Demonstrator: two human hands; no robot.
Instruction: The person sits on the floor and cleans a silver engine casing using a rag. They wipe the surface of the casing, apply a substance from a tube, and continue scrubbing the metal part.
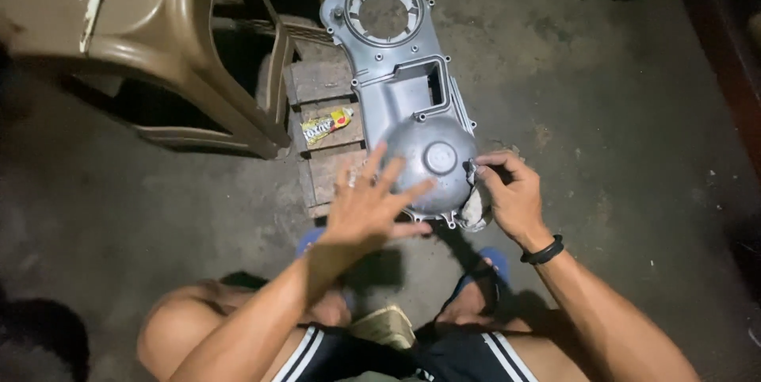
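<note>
Head view looks down on a long, silver-grey cast-metal engine cover (pixel 408 93) lying across a low wooden slat stand (pixel 321 81) on the dark concrete floor (pixel 602 112). The cover has a ribbed ring opening at its far end, a rectangular cut-out in the middle and a smooth rounded dome at the near end. The left hand (pixel 366 212) rests on the near left side of that dome, fingers (pixel 386 176) spread wide apart and flat against the metal. The right hand (pixel 511 196) is at the dome's right edge, thumb and fingertips pinched together on a small grey scrap of abrasive cloth (pixel 473 206) pressed to the rim. A crumpled yellow wrapper (pixel 326 125) lies on the slats beside a brown moulded plastic chair (pixel 158 41).
</note>
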